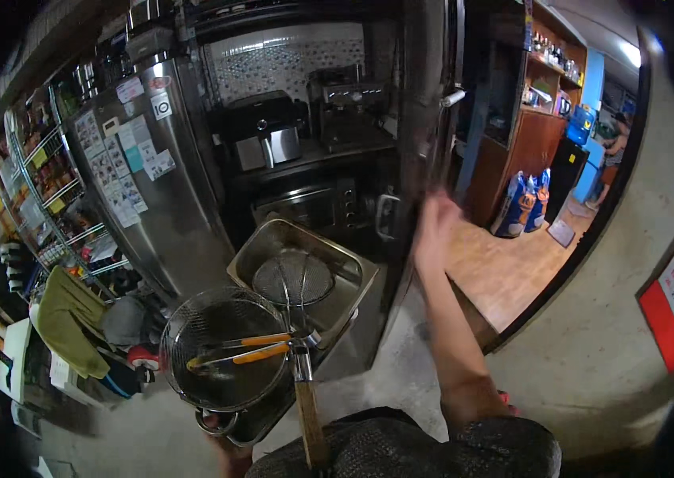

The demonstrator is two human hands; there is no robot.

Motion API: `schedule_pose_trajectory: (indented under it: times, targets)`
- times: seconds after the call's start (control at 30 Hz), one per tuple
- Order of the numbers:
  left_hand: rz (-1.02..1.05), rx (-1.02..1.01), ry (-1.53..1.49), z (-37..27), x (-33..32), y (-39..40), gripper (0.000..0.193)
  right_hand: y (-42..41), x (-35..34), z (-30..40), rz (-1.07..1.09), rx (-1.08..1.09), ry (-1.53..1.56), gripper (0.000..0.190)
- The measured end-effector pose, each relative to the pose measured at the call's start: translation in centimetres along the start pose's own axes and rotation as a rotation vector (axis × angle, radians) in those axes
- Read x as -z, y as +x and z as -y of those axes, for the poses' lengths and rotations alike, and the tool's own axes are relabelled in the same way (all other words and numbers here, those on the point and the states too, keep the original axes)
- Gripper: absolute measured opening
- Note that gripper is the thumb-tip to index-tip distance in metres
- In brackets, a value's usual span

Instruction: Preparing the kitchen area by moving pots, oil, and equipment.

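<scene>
My left hand (pixel 214 425) is at the lower left, beneath a dark tray (pixel 271 418) and beside the loop handle of a round pan; the hand is mostly hidden. A wire-mesh basket (pixel 178 322) sits with the pan, and tongs with orange grips (pixel 262 357) lie across it. Behind stands a deep steel food pan (pixel 366 275) holding a round mesh skimmer (pixel 293 278); a wooden handle (pixel 310 424) points towards my body. My right hand (pixel 441 209) reaches out, blurred, at the edge of a dark door (pixel 426 137). Its fingers are not clear.
A steel refrigerator (pixel 187 179) with papers stands left, beside a wire shelving rack (pixel 65 197) and a chair with a green cloth (pixel 68 322). Ahead are a toaster oven (pixel 307 206) and an espresso machine (pixel 352 104). Through the doorway, blue bags (pixel 516 203) stand near a cabinet; a person (pixel 614 155) is farther back.
</scene>
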State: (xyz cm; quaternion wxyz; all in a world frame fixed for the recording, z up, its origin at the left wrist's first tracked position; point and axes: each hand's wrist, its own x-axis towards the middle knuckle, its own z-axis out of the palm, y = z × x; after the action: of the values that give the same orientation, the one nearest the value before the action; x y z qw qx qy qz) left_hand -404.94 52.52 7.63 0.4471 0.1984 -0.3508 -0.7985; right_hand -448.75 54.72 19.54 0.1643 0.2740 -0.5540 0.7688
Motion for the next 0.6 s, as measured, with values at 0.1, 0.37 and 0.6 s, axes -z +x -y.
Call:
schedule_pose_trajectory:
  times: [0.1,0.37,0.6]
  targets:
    - [-0.031,0.002,0.027,-1.3,-0.9,0.0,0.069,0.7,-5.9,-3.7,0.125,-0.032,-0.079,0.036]
    - [-0.216,0.108,-0.106,1.0,-0.9,1.2,0.066,6.8,-10.3,-10.8,0.570,-0.726,0.712,0.058]
    - [-0.123,0.099,-0.014,7.9,-5.4,4.0,0.065,6.1,4.3,-11.2,0.764,-0.680,0.395,0.055]
